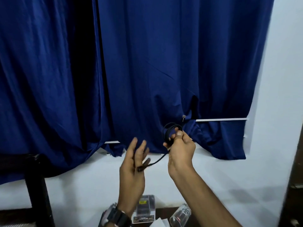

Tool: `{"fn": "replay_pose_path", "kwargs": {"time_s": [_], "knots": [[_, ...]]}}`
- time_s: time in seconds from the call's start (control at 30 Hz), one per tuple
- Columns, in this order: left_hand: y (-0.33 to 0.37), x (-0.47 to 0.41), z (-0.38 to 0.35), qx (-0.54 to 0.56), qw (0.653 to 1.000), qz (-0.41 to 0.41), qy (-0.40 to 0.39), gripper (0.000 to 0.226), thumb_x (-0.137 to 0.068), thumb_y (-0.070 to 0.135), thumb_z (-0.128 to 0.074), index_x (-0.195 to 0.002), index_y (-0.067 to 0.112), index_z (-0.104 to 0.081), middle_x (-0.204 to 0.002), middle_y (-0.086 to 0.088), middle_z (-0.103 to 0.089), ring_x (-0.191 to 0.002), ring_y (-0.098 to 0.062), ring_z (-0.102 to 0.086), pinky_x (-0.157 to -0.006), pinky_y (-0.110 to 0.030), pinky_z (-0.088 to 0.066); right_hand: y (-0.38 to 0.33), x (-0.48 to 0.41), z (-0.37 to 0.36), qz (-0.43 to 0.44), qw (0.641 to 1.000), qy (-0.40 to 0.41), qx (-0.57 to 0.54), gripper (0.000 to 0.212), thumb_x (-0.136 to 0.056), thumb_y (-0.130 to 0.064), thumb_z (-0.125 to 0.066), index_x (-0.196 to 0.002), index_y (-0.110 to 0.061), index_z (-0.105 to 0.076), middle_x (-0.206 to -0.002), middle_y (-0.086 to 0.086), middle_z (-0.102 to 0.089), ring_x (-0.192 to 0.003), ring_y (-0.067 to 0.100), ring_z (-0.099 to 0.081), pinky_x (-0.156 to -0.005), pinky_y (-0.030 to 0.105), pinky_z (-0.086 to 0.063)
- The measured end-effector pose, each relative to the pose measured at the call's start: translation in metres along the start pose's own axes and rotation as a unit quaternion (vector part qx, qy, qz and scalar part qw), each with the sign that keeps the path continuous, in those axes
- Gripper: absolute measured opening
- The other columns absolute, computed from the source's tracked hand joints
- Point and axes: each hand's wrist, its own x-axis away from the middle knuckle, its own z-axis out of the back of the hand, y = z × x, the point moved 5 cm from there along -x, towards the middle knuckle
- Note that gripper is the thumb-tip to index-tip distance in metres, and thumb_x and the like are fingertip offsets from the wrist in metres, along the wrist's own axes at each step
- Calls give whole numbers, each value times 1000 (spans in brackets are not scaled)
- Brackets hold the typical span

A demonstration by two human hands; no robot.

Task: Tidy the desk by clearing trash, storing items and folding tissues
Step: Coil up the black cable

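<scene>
A black cable [170, 131] is wound into a small coil in front of the blue curtain. My right hand [180, 149] pinches that coil between thumb and fingers, raised at chest height. One silver plug [183, 117] sticks up above the coil. The cable's loose tail [157, 161] runs down and left to a dark end piece [144, 164] that lies across the fingers of my left hand [132, 171]. My left hand is raised with its fingers straight and spread; it wears a dark wristwatch [117, 216].
Blue curtains [131, 71] fill the background over a white wall [262, 161]. A dark wooden chair [36, 181] stands at the left. Below my arms lie a boxed item with a yellow label [144, 208], a clear plastic case [180, 215] and a white sheet [159, 222]. Dark furniture [293, 185] edges the right.
</scene>
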Motion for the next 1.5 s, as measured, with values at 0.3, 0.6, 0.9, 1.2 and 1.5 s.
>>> {"fn": "replay_pose_path", "kwargs": {"time_s": [0.3,0.6,0.9,1.2,1.5], "knots": [[15,0,-6,-209,959,-57,-184,70,-89,-2,-75,-137,42,-51,-127,25,-70,-121,0,-65,-96,-24,-56,10,-1,-1,-54,996,48,-52,28,-108,-13,-45,-85,-14,-60,-75,1,-54,-71,17,-53,-51,22,-50],[43,18,-6,-205,949,-218,-100,74,-84,9,-81,-140,42,-46,-96,16,-80,-103,-5,-75,-96,-17,-52,15,0,2,-82,996,34,-29,28,-108,-17,-46,-84,-14,-60,-76,0,-56,-70,22,-55,-55,27,-51],[49,-6,4,-93,979,-142,109,67,-88,2,-76,-138,29,-41,-105,8,-81,-107,-6,-73,-95,-24,-54,13,26,-4,92,974,-130,162,24,-107,-13,-47,-87,-11,-61,-68,-6,-56,-62,4,-56,-71,27,-54],[38,-5,-2,2,996,-81,35,49,-105,6,-50,-147,28,-38,-125,4,-75,-113,-21,-73,-102,-42,-54,17,34,-2,109,958,-145,223,26,-105,-17,-50,-90,-22,-70,-75,-1,-71,-71,15,-67,-86,50,-60],[37,-17,-1,-274,953,-125,-23,52,-108,18,-43,-152,33,-22,-82,10,-66,-77,-2,-66,-68,-12,-48,29,39,3,64,962,-162,211,27,-105,-18,-52,-85,-19,-70,-81,10,-71,-76,21,-70,-85,60,-58]]}}
